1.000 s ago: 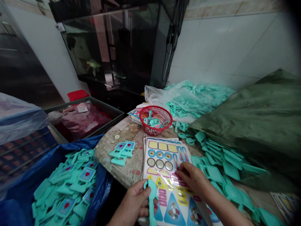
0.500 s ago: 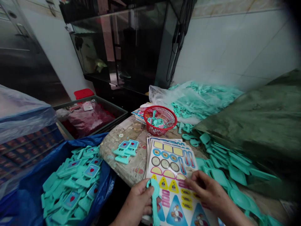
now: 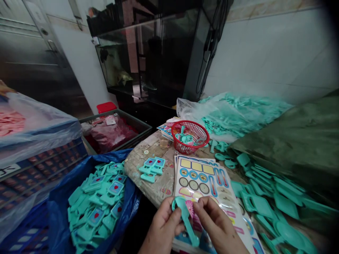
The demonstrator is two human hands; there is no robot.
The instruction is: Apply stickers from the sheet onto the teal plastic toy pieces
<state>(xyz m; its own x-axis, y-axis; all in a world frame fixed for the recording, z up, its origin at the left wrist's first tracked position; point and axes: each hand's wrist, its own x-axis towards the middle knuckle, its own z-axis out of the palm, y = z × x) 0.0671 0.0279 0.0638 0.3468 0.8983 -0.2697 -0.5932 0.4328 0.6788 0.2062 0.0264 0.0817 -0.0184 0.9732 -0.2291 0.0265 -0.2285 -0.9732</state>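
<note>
My left hand (image 3: 165,220) is closed round a teal plastic toy piece (image 3: 188,225) with a ring at one end and a long narrow handle. Beside it, my right hand (image 3: 214,220) pinches a small pink half-round sticker (image 3: 189,207), close to the toy's wide end. I cannot tell whether the sticker touches the plastic. Below both hands lies a stack of sticker sheets (image 3: 194,176), printed with rectangles, circles, thermometers and half-rounds. The hands cover the lower part of the top sheet.
A red mesh basket (image 3: 190,137) holds small teal pieces. Several teal pieces with heart stickers (image 3: 152,167) lie on the worn table (image 3: 166,188). Left stands a blue-lined container (image 3: 132,197) full of similar pieces; loose teal parts (image 3: 261,204) are heaped right. Behind is a fish tank (image 3: 148,63).
My right hand has come off the sheet with a pink sticker and moved left to the toy. The left hand has tilted the toy. The view has swung slightly left.
</note>
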